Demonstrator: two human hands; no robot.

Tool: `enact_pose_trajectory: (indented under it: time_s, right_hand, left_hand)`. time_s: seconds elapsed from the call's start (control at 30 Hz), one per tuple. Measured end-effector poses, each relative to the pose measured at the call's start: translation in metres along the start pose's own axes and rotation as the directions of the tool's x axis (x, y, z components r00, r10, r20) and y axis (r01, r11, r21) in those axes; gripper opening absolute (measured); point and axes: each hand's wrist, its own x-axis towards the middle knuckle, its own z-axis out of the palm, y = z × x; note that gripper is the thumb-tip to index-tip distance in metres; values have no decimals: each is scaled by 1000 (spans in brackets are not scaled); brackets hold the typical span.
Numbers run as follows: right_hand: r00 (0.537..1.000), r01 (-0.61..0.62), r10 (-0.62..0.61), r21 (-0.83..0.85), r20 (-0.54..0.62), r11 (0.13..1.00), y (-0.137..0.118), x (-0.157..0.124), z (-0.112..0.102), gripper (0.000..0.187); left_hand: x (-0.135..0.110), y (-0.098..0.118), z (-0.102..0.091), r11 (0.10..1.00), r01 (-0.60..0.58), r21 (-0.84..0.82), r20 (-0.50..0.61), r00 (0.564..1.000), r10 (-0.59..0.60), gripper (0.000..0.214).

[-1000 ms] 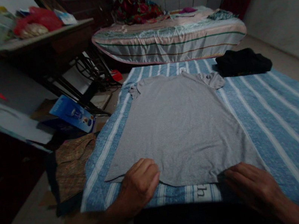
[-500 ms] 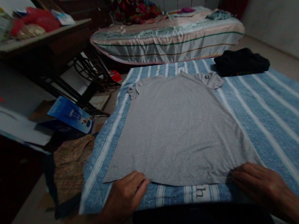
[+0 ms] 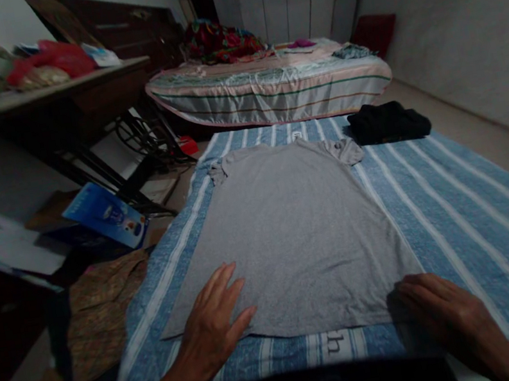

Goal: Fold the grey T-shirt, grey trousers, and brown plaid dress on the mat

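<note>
A grey T-shirt (image 3: 290, 230) lies spread out on a blue and white striped cloth (image 3: 432, 200), its hem toward me and its short sleeves at the far end. Over the lower left of the shirt is my left hand (image 3: 214, 317), open, with fingers spread and nothing held. My right hand (image 3: 443, 308) is at the hem's right corner, its fingers bent together on the fabric; the fingertips are partly in shadow. Beyond the right sleeve rests a folded black garment (image 3: 387, 123).
Behind the cloth stands a bed (image 3: 266, 87) with a red flowered blanket (image 3: 223, 43). At left is a sewing-machine table (image 3: 117, 70) loaded with bags. A blue box (image 3: 107, 215) and a brown patterned cloth (image 3: 104, 313) lie beside the striped cloth. A wall borders the right.
My left hand has let go of the hem, spread its fingers and moved up onto the shirt. The right hand stays at the hem corner. The view has shifted slightly.
</note>
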Motion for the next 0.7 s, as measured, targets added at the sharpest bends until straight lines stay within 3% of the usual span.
enact_pose_trajectory:
  time_s: [0.13,0.27,0.7]
  right_hand:
    - [1000,-8,7,-46,-22,999,9,-9,5,15]
    - [995,-100,100,-28,5,995,10,-19,10,18]
    - [986,-165,165,-17,-3,986,13,-26,7,16]
  left_hand:
    - [-12,-3,14,997,-30,68,126,992,21,49]
    - [-19,-7,20,995,-22,99,192,981,3,55]
    - [-10,-13,17,998,33,52,307,951,-47,68]
